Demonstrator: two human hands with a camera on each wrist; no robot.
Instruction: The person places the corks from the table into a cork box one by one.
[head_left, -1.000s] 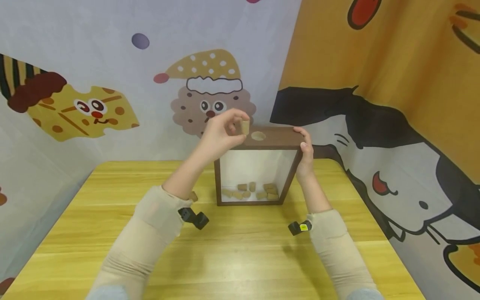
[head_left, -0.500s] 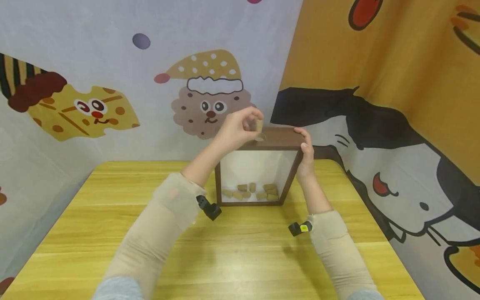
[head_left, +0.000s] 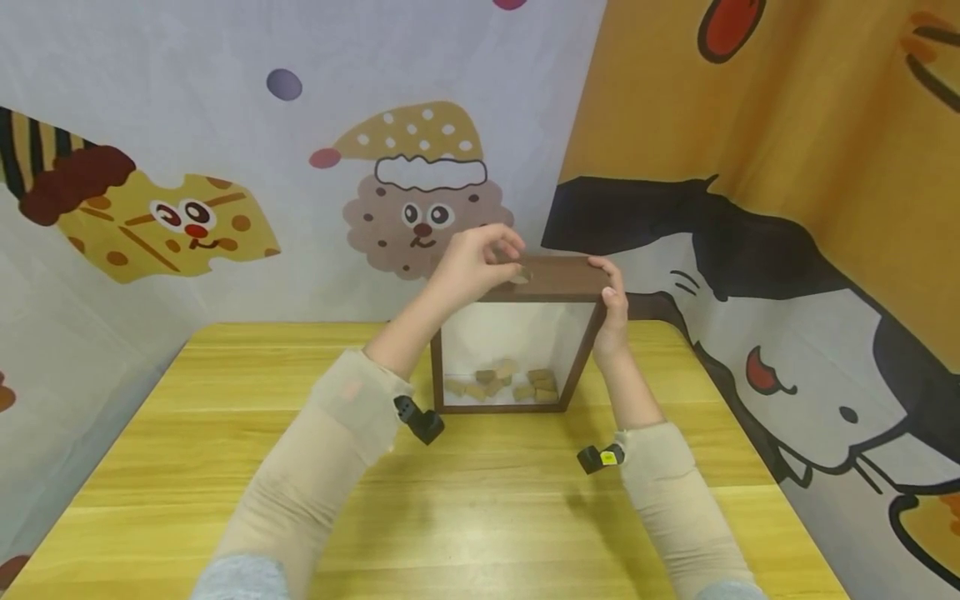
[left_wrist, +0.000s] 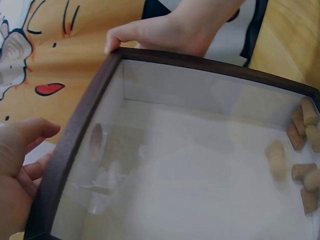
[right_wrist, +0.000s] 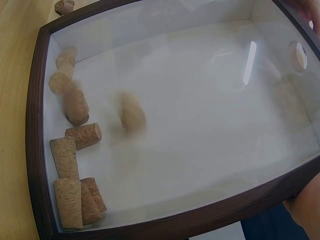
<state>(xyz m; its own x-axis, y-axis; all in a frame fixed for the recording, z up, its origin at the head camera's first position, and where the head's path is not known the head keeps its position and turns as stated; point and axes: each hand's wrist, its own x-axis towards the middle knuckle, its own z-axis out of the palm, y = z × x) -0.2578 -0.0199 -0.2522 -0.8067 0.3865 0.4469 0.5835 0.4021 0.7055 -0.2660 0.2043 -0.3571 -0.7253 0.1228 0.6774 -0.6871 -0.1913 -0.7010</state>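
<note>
Tabletop [head_left: 480,500] of yellow wood carries an upright dark-brown frame box [head_left: 558,277] with a clear front pane, standing near the far edge in front of the cartoon-print backdrop [head_left: 150,225]. Left hand [head_left: 474,268] sits at the top left of the box beside the hole [head_left: 522,273] in its top edge, fingers loosely curled and released, holding nothing. Falling cork [right_wrist: 132,114] shows as a blurred shape inside the box, partway down the white interior. Cork pile [head_left: 501,385] lies along the bottom of the box, pieces touching one another. One stray cork [right_wrist: 64,6] lies on the tabletop just outside the frame. Right hand [head_left: 611,304] grasps the top right corner of the box, fingers over the top edge, thumb down the side.
</note>
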